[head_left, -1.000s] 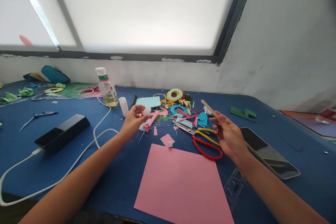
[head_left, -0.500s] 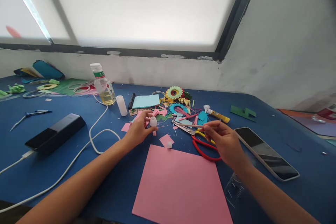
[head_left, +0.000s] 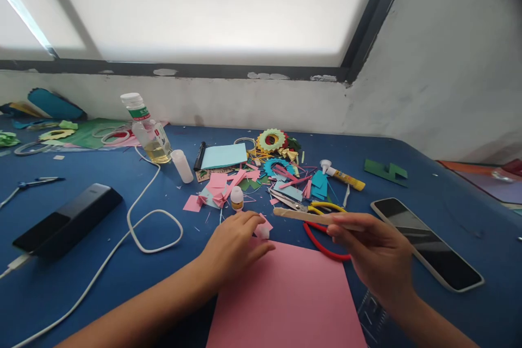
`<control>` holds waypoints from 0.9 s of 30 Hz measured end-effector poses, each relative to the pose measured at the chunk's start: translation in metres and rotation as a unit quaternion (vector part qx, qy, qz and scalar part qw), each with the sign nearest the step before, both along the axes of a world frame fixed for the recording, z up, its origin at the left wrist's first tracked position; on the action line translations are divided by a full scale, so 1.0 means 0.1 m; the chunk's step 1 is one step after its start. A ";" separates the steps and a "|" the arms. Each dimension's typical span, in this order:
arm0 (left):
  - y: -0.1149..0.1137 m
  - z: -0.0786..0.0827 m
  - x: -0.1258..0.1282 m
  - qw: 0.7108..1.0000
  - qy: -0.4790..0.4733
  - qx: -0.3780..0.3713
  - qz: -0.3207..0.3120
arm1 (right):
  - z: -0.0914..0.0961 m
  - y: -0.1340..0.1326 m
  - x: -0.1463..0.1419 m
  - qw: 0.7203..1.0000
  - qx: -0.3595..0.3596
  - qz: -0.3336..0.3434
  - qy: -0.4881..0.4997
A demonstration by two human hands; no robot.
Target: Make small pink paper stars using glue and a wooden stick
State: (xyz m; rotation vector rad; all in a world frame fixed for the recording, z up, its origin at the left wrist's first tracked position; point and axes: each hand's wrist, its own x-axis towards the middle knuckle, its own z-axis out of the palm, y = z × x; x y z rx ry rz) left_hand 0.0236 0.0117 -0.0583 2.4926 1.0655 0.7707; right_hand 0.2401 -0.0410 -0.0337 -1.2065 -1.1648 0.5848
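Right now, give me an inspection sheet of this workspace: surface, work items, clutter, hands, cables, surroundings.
Surface: blue table, specked with bits.
Work items: stick, held; pink sheet, flat; cap by its far edge.
Clutter: scraps beyond the sheet; scissors by its right corner; phone farther right.
Hands: left hand open by the cap, contact unclear; right hand pinches the stick.
Cables: white cable looped beside black device.
Surroundings: wall, bright panel.

A flat, pale wooden stick is held nearly level at right, a small whitish piece is by the flat pink sheet's far edge, and a white-topped bottle stands farther left.
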 end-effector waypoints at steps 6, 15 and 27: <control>0.05 -0.14 0.07 0.998 0.060 0.004 -0.033 | -0.02 -0.07 0.02 0.999 0.038 0.026 -0.009; 0.07 -0.13 0.04 0.997 0.068 -0.031 -0.026 | -0.08 -0.14 -0.01 0.995 0.081 0.058 -0.016; 0.13 -0.20 0.05 0.993 -0.017 -0.118 -0.005 | -0.17 0.02 0.03 0.997 0.073 0.012 -0.009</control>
